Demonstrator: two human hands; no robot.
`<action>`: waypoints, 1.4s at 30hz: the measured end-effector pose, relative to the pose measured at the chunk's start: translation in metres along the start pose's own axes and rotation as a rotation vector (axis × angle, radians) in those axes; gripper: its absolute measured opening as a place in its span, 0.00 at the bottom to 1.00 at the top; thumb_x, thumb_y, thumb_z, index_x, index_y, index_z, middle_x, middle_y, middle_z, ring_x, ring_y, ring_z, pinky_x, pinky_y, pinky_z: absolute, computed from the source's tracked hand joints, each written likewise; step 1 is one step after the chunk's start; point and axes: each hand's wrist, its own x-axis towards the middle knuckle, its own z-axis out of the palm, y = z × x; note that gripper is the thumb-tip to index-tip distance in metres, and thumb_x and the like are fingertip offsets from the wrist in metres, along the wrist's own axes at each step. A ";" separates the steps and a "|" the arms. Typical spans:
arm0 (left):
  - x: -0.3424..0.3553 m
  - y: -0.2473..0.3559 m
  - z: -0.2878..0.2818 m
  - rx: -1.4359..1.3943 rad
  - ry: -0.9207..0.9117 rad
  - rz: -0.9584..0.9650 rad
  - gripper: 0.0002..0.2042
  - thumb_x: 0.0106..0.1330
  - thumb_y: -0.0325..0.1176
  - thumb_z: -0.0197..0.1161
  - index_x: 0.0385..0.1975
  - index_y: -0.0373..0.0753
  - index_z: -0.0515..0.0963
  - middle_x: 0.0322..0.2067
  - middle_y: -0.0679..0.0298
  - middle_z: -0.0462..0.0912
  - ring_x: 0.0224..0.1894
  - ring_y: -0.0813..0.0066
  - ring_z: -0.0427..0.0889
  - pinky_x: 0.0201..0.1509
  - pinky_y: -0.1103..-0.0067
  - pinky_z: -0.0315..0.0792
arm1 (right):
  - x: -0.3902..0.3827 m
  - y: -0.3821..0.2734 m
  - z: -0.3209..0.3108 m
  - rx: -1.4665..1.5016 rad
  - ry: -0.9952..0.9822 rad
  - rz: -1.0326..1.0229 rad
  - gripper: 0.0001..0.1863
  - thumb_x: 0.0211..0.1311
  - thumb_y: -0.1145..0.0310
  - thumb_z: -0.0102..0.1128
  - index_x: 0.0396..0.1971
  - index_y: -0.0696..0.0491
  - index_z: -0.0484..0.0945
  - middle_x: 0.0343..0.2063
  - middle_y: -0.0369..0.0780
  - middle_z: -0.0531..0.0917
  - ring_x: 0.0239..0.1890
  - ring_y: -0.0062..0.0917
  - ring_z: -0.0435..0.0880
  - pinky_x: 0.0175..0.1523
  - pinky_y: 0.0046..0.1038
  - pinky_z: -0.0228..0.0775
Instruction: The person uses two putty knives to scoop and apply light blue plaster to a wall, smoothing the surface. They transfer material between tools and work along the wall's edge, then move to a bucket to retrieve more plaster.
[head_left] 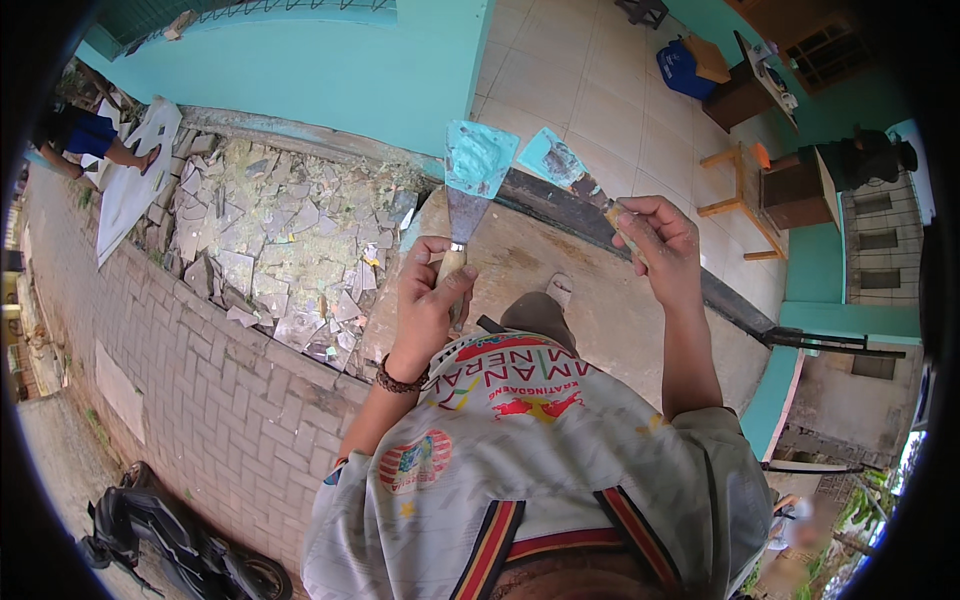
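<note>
My left hand (436,292) is closed round the wooden handle of a wide putty knife (467,205), its blade raised and coated with a thick lump of turquoise paste (479,153). My right hand (655,240) grips the worn handle of a smaller putty knife (567,172), whose blade also carries turquoise paste and some dark patches. The smaller blade is tilted toward the wide one, just to its right, with a small gap between them. Both tools are held in front of my body, over a stained concrete step (515,250).
Broken tile rubble (275,245) and brick paving (215,400) lie left. A turquoise wall (270,70) stands ahead, beside a tiled floor (545,70) with wooden stools (745,200) and desks. A person (90,135) is at the upper left; another (860,160) at right. A scooter (170,540) is lower left.
</note>
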 end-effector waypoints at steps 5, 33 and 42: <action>0.005 -0.002 -0.002 -0.039 -0.009 0.018 0.11 0.63 0.22 0.56 0.40 0.38 0.63 0.15 0.66 0.72 0.09 0.84 0.64 0.11 0.86 0.54 | 0.002 -0.001 -0.010 -0.012 0.012 0.015 0.11 0.58 0.67 0.62 0.38 0.57 0.78 0.22 0.35 0.81 0.19 0.08 0.72 0.17 0.12 0.56; 0.008 0.003 -0.002 0.132 -0.109 0.067 0.11 0.60 0.20 0.58 0.38 0.37 0.64 0.16 0.70 0.70 0.11 0.87 0.63 0.13 0.87 0.54 | 0.020 -0.015 -0.015 -0.048 -0.073 0.027 0.09 0.56 0.68 0.65 0.33 0.56 0.81 0.24 0.34 0.82 0.22 0.10 0.77 0.16 0.13 0.57; 0.006 0.014 -0.009 0.209 -0.117 0.030 0.10 0.59 0.21 0.60 0.36 0.36 0.66 0.16 0.70 0.70 0.11 0.89 0.62 0.12 0.87 0.51 | 0.053 -0.045 -0.047 -0.269 -0.232 0.039 0.10 0.52 0.69 0.66 0.33 0.56 0.83 0.21 0.33 0.81 0.21 0.09 0.74 0.19 0.13 0.56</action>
